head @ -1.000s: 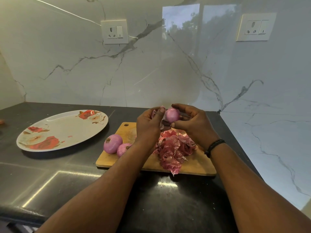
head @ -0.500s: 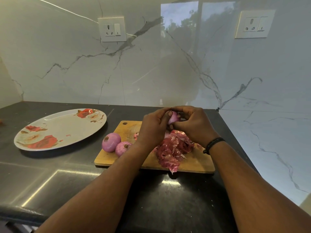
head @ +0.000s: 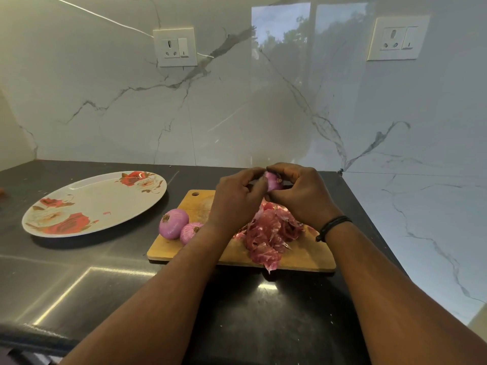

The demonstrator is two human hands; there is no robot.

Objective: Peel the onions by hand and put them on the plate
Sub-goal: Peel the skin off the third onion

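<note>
So both hands are wrapped around one onion (head: 272, 181), held up over the far end of the board (head: 303, 255). Left hand (head: 237, 198) grips it from the left, right hand (head: 299, 193) curls over the top and right. Peel pile (head: 266, 233) sits on the board right below, two more onions (head: 174, 223) at its left end, and the plate (head: 100, 196) is off to the left.

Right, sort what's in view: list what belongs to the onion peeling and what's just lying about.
Job: small purple onion held by left hand and right hand; two purple onions on wooden cutting board; floral oval plate; pile of pink skins.
Lying about: two white wall sockets.
</note>
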